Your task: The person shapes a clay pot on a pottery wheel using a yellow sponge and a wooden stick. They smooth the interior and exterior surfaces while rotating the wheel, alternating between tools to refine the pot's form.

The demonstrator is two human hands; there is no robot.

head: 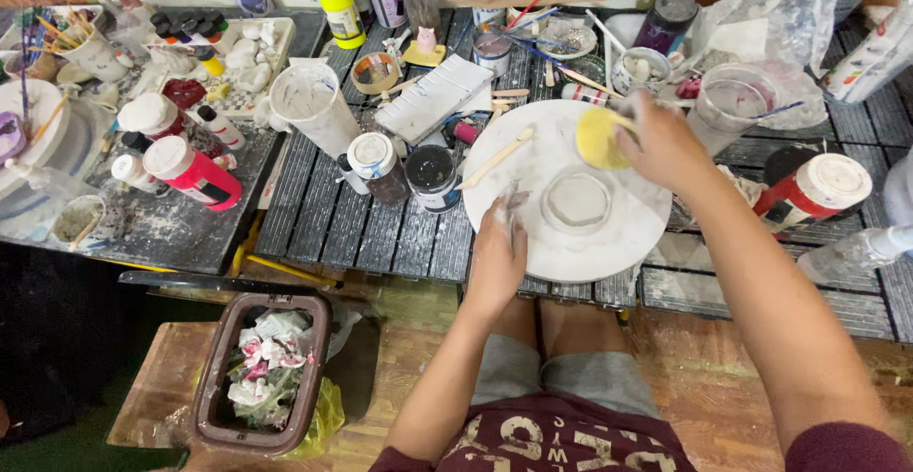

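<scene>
My right hand (666, 144) has its grip clamped on a round yellow sponge (599, 136), pressed to the far edge of the round white turntable disc (533, 234) that lies on the dark slatted desk (380, 230). My left hand (496, 249) rests flat on the disc's near-left rim, its grip apart, fingers spread and dusted white. A small pale clay ring (576, 202) sits at the middle of the disc, between my 2 hands. A flat wooden stick (495, 158) lies across the disc's far-left edge.

Just left of the disc stand a dark jar of black paint (433, 175) and a white-capped brown jar (375, 165). Farther left, a white plastic cup (314, 106) lies tilted, and a red bottle with a white cap (193, 173) lies on its side. To the right, another red bottle with a white lid (816, 192) lies near my forearm. On the wooden floor at near left, a brown bin (262, 369) holds crumpled paper.
</scene>
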